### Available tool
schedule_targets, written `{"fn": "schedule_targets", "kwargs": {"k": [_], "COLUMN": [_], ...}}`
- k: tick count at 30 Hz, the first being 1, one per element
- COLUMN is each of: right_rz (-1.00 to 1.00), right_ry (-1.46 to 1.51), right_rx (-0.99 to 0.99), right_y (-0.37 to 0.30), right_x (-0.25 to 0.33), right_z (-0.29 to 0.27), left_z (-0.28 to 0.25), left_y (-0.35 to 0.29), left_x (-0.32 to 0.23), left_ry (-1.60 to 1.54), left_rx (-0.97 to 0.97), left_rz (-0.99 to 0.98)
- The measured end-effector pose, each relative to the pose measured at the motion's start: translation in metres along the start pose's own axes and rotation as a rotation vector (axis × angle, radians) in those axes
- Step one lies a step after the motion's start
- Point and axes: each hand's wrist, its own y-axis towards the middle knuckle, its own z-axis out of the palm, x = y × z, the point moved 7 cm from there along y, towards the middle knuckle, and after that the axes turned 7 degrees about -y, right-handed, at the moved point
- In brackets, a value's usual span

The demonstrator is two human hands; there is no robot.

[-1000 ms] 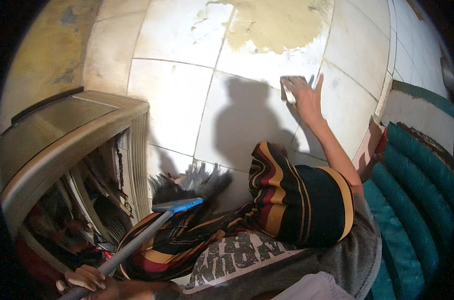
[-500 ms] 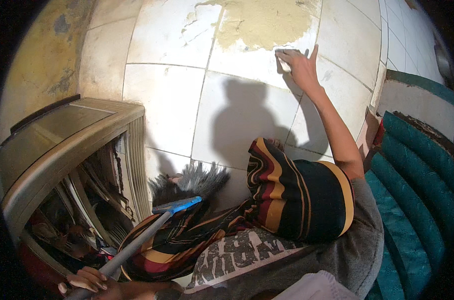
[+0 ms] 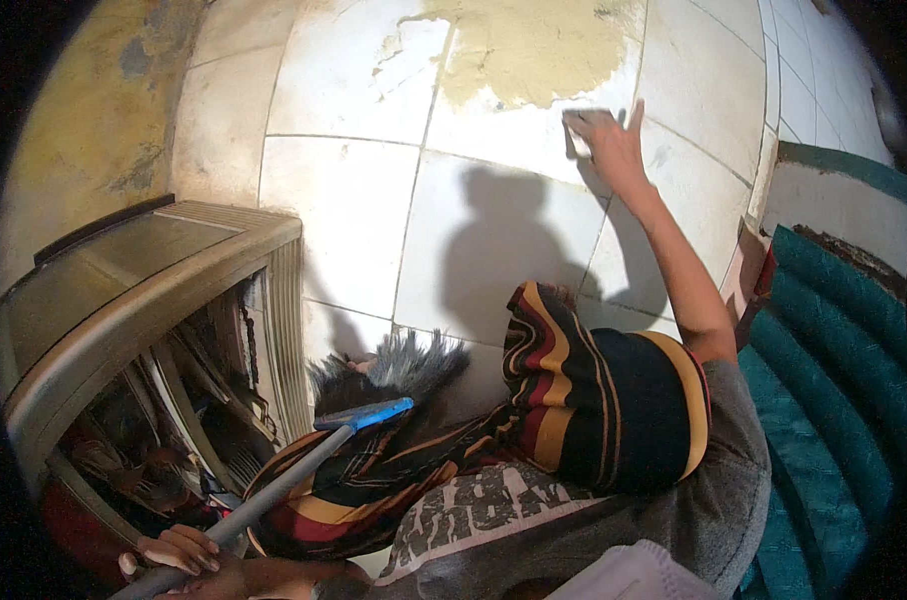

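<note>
At the lower left my left hand (image 3: 179,550) is wrapped round the grey handle of a broom (image 3: 304,465). Its blue head (image 3: 374,412) carries dark grey bristles (image 3: 404,370) that fan out over the floor, beside a partly hidden foot. My right arm is stretched far forward. My right hand (image 3: 614,145) is at the ragged white edge of a large yellowish patch (image 3: 544,50) on the pale tiled floor. Its fingers bend together toward the left while one digit sticks up apart. Whatever lies under those fingertips cannot be made out.
On the left stands a worn cabinet (image 3: 284,235) with an open front, crammed with forks and other utensils (image 3: 244,465). Behind it rises a stained yellow wall (image 3: 94,120). A padded green cushion (image 3: 824,400) lines the right side. My striped-cloth knee (image 3: 634,400) is raised in the middle.
The whole view has shifted slightly, so the scene sits a little lower and to the right. My left hand keeps its grip on the broom; my right hand stays by the patch's edge.
</note>
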Motion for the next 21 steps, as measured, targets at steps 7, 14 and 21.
{"fn": "schedule_targets", "kwargs": {"k": [7,14,21], "right_rz": [0.043,0.417,1.09], "right_ry": [0.049,0.473,0.944], "right_rx": [-0.14,-0.147,-0.466], "right_y": [0.002,-0.042,-0.206], "right_x": [-0.025,-0.137,-0.28], "right_z": [0.011,-0.008,0.107], "left_z": [0.025,0.057,0.076], "left_y": [-0.007,-0.008,-0.005], "left_x": [0.005,-0.012,-0.002], "left_ry": [0.061,0.085,0.105], "left_rx": [-0.08,0.008,0.028], "left_rz": [0.02,-0.017,-0.015]}}
